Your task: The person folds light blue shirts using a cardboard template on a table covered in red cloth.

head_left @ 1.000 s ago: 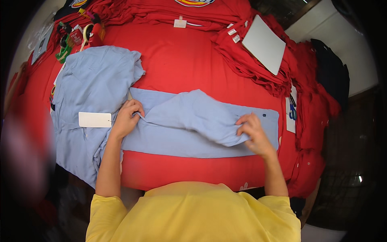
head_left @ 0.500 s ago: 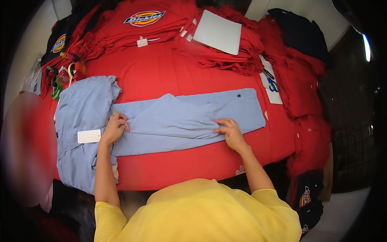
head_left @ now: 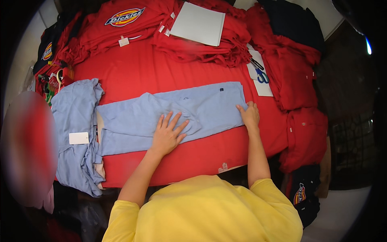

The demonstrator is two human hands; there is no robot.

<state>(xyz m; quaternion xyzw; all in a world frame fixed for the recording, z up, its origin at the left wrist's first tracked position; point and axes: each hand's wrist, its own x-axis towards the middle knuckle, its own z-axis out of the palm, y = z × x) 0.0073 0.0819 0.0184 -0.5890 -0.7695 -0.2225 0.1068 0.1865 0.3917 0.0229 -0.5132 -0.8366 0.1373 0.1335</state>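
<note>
A light blue garment [head_left: 209, 105] lies stretched out across the red-covered table, with a small dark label near its far right corner. Its left part [head_left: 76, 109] is bunched in loose folds, and a white hang tag [head_left: 79, 138] rests there. My left hand [head_left: 168, 135] is flat on the middle of the cloth, fingers spread over some wrinkles. At the garment's right end, my right hand [head_left: 250, 113] has its thumb and fingers closed on the edge.
Red garments in piles [head_left: 201, 52] line the far side, with a white sheet [head_left: 197, 24] on top. Blue-handled scissors [head_left: 261, 75] and a black cutter lie on white card at the right. More red stacks [head_left: 302, 135] stand beyond, a dark garment [head_left: 292, 24] at far right.
My left hand has moved right from the bunched part to the middle of the cloth and spread out. My right hand has shifted right to the garment's end and taken hold of it.
</note>
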